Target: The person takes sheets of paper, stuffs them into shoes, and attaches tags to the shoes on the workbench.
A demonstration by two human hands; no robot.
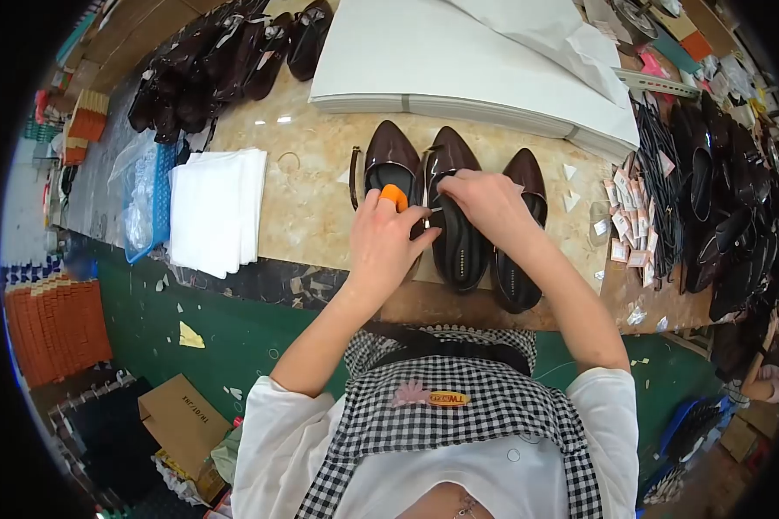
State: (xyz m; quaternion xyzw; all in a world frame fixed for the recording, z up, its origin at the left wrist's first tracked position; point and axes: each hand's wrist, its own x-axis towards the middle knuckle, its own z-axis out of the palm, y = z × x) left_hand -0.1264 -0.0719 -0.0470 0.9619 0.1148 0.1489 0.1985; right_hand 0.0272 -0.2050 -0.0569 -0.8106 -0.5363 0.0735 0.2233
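Note:
Three dark maroon pointed flats lie side by side, toes away from me: a left shoe [391,143], a middle shoe [453,149] and a right shoe [524,170]. My left hand [381,238], with an orange cover on one finger, is over the left shoe. Its thumb and finger pinch a thin dark shoe strap [427,177] between the left and middle shoes. Over the middle shoe's opening, my right hand [486,206] has its fingertips bent together beside that strap; what they grip is hidden. Another strap [355,177] stands up left of the left shoe.
A tall white paper stack [459,60] lies behind the shoes. On the left are white sheets [216,210], a blue basket [161,203] and a shoe pile [208,69]. Tags [634,216], black straps [658,186] and more shoes [727,208] lie right.

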